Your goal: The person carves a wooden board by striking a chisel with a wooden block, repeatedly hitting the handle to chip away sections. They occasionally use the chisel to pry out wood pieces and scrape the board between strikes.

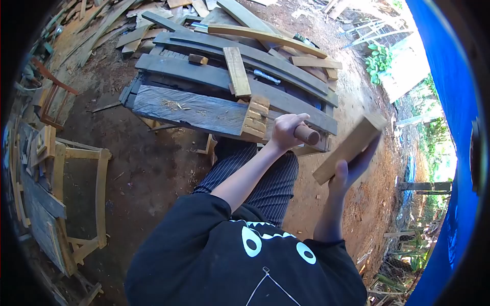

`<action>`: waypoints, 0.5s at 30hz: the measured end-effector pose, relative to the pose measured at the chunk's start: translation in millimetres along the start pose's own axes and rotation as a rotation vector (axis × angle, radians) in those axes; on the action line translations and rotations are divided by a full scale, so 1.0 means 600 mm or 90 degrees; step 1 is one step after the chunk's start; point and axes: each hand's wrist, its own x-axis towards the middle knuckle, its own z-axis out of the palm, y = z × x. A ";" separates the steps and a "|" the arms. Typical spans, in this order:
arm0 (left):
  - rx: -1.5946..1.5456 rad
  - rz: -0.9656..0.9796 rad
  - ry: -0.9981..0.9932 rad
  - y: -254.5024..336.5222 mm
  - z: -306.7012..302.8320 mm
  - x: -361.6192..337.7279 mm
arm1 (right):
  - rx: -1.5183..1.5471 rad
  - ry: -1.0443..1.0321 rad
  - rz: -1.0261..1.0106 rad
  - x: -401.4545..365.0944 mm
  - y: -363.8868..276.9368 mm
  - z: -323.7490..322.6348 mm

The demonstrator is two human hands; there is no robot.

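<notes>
My left hand (285, 131) is closed around the round handle of a wooden mallet (307, 135). The mallet's blocky head (255, 118) rests on a dark weathered plank (189, 109) at the front of a low workbench. To the right, off the bench, my right hand (352, 171) holds a short flat piece of pale wood (348, 149) tilted up in the air. My striped trousers (265, 178) and black shirt fill the lower middle.
Dark curved planks (240, 56) and pale offcuts (237, 71) are piled on the bench. Wooden frames (99, 194) and scrap boards lie on the dirt at the left. A blue tarp (454, 76) hangs at the right, with plants beyond it.
</notes>
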 end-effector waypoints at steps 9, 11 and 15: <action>0.035 0.021 -0.046 0.012 -0.013 -0.009 | -0.186 0.057 -0.054 -0.046 0.006 -0.016; 0.043 0.023 0.014 0.002 -0.006 -0.007 | -0.142 0.037 -0.060 -0.069 0.040 -0.026; 0.020 0.012 0.032 -0.015 -0.012 -0.025 | -0.381 -0.134 0.169 -0.046 -0.012 0.028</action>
